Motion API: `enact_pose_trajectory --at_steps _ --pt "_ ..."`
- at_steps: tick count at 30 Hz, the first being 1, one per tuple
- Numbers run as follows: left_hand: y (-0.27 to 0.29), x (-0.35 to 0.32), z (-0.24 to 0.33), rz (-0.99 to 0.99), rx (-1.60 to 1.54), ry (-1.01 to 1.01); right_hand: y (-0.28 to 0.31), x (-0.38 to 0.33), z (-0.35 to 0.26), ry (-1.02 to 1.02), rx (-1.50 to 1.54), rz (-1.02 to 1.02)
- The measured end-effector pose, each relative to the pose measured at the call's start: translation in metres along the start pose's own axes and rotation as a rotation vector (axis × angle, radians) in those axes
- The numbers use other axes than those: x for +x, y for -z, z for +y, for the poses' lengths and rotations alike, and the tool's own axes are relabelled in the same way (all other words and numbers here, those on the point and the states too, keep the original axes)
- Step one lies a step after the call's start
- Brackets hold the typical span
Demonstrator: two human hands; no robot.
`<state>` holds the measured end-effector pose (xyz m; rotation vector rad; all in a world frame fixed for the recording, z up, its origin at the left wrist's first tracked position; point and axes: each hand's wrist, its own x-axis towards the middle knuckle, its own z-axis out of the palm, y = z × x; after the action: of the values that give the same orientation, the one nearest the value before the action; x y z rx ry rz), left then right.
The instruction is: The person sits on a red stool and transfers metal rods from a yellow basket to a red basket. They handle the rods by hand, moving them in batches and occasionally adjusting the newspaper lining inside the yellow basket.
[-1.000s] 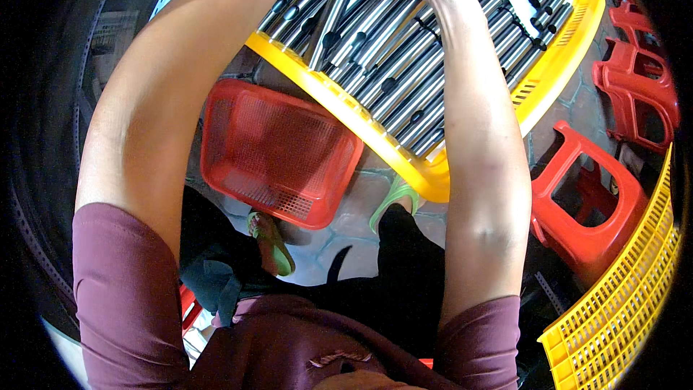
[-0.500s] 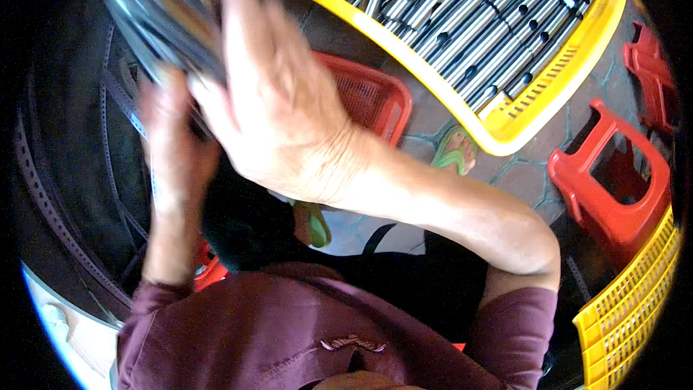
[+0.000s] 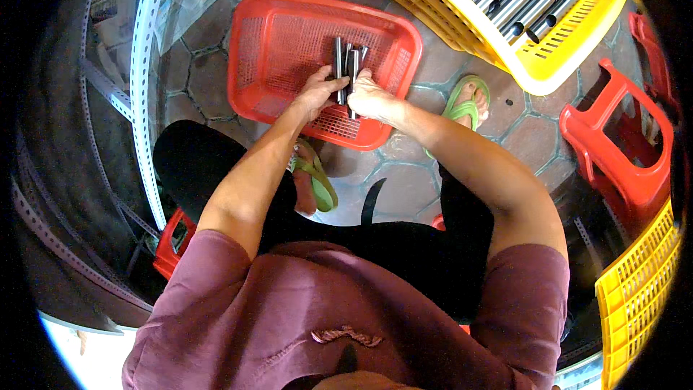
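Note:
Several short shiny metal tubes [image 3: 338, 65] stand bunched together, roughly lengthwise, over the red plastic basket [image 3: 278, 47]. My left hand [image 3: 316, 92] closes on the bunch from the left, its thumb laid across the near part. From the right, my right hand [image 3: 370, 97] grips the same bunch, with its fingers partly hidden behind the tubes. Both hands are above the basket's near right part. I cannot tell whether the tube ends touch its mesh bottom. Apart from this bunch, no other tubes show in the basket.
A yellow crate [image 3: 538, 72] filled with rows of holed metal tubes [image 3: 505, 0] stands at the upper right. Red stools [image 3: 621, 152] and another yellow crate [image 3: 639, 289] are at the right. A perforated metal shelf post [image 3: 143, 87] rises at the left. My sandalled feet [image 3: 465, 105] flank the basket.
Both hands have come down from the upper left to the basket, still holding the tubes. The view has shifted, so the whole red basket now shows.

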<state>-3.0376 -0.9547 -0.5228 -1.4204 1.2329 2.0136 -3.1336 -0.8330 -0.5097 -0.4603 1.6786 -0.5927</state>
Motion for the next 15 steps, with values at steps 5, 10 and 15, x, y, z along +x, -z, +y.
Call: enact_pose_trajectory --at_steps 5,10,15 --pt "0.015 0.012 -0.019 0.149 0.842 -0.232 0.002 -0.021 -0.003 0.195 -0.278 -0.014" --pt "0.001 -0.077 0.041 0.366 0.943 -0.654 0.09 -0.128 -0.12 0.528 -0.462 -0.396" --pt "-0.042 -0.146 0.197 0.494 0.743 -1.131 0.209 -0.154 -0.155 0.78 0.041 -0.045"
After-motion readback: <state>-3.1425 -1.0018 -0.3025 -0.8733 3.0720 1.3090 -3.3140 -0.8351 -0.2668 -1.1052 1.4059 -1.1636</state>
